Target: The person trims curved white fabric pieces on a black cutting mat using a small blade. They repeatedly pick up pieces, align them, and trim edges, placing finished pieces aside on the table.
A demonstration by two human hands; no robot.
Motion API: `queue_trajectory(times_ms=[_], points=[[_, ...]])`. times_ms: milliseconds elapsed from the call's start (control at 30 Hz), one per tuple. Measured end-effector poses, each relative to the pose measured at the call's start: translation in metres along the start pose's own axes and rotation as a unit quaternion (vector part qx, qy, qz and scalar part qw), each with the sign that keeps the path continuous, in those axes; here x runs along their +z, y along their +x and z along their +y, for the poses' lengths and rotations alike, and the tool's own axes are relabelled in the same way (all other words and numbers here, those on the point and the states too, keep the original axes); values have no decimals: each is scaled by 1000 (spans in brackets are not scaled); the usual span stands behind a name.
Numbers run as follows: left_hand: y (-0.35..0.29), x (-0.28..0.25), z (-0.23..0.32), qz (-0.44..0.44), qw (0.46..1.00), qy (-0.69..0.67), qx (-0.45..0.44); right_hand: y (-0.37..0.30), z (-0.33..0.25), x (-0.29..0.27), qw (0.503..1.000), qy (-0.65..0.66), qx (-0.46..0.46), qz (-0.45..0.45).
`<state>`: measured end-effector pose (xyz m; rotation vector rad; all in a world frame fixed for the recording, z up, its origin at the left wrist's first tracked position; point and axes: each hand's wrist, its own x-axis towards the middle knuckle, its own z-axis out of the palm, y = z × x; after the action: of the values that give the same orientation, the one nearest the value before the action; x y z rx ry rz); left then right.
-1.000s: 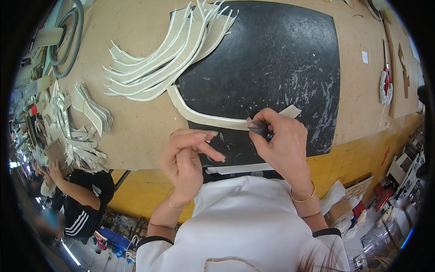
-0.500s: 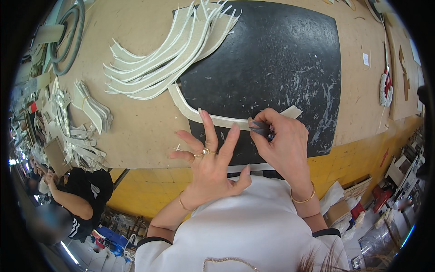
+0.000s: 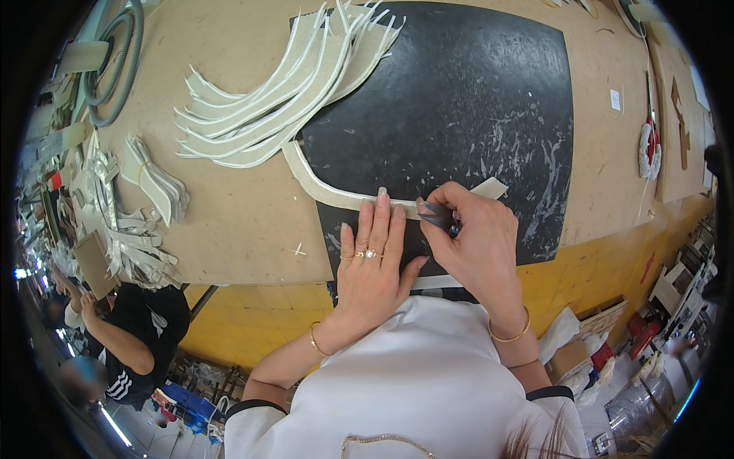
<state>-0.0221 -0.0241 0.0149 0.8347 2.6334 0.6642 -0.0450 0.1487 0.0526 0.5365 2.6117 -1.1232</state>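
A curved beige strip (image 3: 313,184) with white piping along its inner edge lies partly on a black mat (image 3: 451,99). My left hand (image 3: 371,264) is flat, palm down, fingers stretched out, and its fingertips rest on the strip's middle. Just right of it, my right hand (image 3: 483,243) is closed around a small dark pointed tool (image 3: 436,216), seemingly thread snips, mostly hidden by the fingers. The right thumb and fingertips touch the strip's piped edge. Beyond my right hand the strip's far end (image 3: 489,188) sticks out.
Piped beige strips (image 3: 267,115) lie heaped at the far left of the mat. Further left are a bundle of pale pieces (image 3: 155,180) and a pile of strips (image 3: 130,237). A red-and-white wrapped tool (image 3: 650,153) lies at right. Another person (image 3: 130,336) works at lower left.
My left hand has come down and right from a raised, spread pose to lie flat on the strip. My right hand has barely moved. Small white crossed scraps now show fully on the table.
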Motion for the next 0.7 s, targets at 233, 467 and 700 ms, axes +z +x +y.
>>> queue_trajectory(times_ms=[233, 467, 700], points=[[2, 3, 7, 9, 997, 72, -16, -1, -2, -2, 1000, -10, 2, -13], [5, 9, 13, 26, 984, 174, -28, -14, -9, -5, 998, -59, -24, 1], [7, 10, 8, 54, 993, 104, -13, -12, 0, -13, 999, -25, -38, 20]])
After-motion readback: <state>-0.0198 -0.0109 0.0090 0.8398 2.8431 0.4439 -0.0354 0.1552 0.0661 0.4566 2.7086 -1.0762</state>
